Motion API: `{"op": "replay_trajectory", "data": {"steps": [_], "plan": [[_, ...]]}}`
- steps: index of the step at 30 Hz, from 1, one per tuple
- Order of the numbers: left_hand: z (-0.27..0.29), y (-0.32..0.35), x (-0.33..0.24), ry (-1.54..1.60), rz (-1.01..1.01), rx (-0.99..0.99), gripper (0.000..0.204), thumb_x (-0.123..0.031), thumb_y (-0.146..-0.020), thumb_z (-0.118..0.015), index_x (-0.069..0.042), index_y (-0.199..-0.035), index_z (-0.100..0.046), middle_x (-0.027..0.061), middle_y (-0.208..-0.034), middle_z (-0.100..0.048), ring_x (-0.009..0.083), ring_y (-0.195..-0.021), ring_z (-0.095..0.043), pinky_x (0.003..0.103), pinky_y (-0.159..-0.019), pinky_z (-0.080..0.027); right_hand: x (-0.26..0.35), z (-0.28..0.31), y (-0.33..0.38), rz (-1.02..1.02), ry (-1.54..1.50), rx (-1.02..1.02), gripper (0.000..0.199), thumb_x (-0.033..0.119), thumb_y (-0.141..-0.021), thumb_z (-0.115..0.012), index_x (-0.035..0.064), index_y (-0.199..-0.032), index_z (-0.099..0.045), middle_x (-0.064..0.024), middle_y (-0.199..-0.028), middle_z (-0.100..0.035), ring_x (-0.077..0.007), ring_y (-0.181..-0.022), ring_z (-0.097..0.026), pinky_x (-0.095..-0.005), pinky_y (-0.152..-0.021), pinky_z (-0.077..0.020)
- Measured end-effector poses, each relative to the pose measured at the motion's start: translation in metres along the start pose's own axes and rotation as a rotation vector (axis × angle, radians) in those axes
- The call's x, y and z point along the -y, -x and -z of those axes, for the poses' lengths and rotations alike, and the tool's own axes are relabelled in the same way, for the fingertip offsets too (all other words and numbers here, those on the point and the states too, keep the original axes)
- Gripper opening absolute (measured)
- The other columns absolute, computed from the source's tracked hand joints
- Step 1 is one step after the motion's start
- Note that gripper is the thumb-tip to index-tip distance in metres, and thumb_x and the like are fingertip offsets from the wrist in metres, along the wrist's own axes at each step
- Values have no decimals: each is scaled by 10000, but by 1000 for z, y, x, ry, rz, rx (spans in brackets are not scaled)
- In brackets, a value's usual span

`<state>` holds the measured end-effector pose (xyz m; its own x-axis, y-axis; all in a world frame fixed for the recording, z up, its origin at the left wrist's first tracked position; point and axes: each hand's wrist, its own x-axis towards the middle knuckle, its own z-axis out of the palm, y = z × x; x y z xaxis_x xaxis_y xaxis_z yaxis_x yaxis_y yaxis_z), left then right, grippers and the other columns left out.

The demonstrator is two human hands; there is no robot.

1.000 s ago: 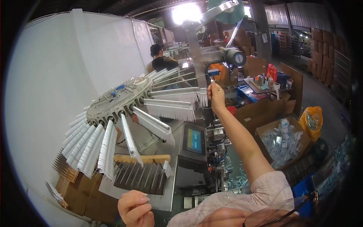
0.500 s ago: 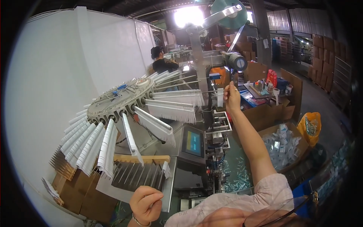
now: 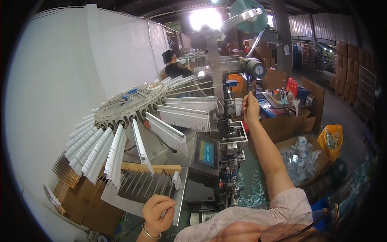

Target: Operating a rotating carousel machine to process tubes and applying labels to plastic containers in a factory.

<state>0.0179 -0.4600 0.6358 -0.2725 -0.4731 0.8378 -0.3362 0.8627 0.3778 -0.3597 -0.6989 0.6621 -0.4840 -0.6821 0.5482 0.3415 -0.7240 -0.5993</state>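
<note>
My right hand (image 3: 252,108) is raised at the far side of the machine post, its fingers closed round the outer end of a thin metal rod (image 3: 226,100). A small bundle of white strips (image 3: 238,107) hangs on that rod, just left of my fingers. More white fringed strips (image 3: 197,104) hang further along, toward the round rotating wheel (image 3: 121,105). My left hand (image 3: 158,213), with a bracelet at the wrist, is curled low in front, fingertips against the thumb; nothing shows in it. Beyond it lies a wooden-edged rack of metal rods (image 3: 147,183).
A control screen (image 3: 205,153) stands between my arms. Right of it are machine clamps (image 3: 236,133), a carton of clear plastic packs (image 3: 300,155) and a yellow bag (image 3: 331,141). Small teal scraps (image 3: 253,187) litter the floor. Another person (image 3: 175,66) sits at the back.
The whole view has shifted slightly. My left hand is a little higher and farther right in the picture, still curled. My right hand keeps its grip at the rod's end.
</note>
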Motion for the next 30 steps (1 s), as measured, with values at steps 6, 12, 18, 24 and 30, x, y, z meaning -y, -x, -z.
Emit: {"op": "replay_trajectory", "data": {"steps": [6,12,18,24,30], "plan": [[0,6,3,-13,45,14,79,-43,-711,-586,-4,-778,-601,114,-721,-570,218,-628,-547,280,-566,-429,4,1,2,5,-38,8,317,349,-905,-440,101,-711,-476,24,-555,-427,-56,-452,-377,-173,-389,-276],[-3,9,9,-28,56,37,80,-43,-711,-587,1,-777,-603,115,-717,-569,224,-625,-546,282,-566,-431,17,12,-2,-31,-27,-53,333,373,-899,-443,102,-707,-474,26,-547,-418,-54,-434,-363,-167,-382,-263],[-8,14,15,-21,114,63,87,-27,-702,-589,4,-780,-613,109,-717,-571,211,-621,-549,273,-561,-432,49,48,-6,10,-90,-210,341,389,-884,-470,114,-681,-467,29,-526,-402,-62,-411,-341,-176,-360,-249],[-11,35,40,60,349,159,95,12,-684,-579,15,-772,-612,109,-715,-575,192,-619,-554,255,-549,-434,76,160,24,23,-414,-343,322,356,-895,-455,133,-663,-464,36,-542,-405,-44,-420,-339,-178,-345,-237],[9,41,57,181,205,278,134,-2,-642,-621,7,-776,-617,118,-729,-590,223,-650,-574,274,-565,-451,59,191,179,-126,-332,-228,306,405,-878,-451,127,-791,-543,9,-640,-527,-108,-535,-469,-268,-567,-423]]}}
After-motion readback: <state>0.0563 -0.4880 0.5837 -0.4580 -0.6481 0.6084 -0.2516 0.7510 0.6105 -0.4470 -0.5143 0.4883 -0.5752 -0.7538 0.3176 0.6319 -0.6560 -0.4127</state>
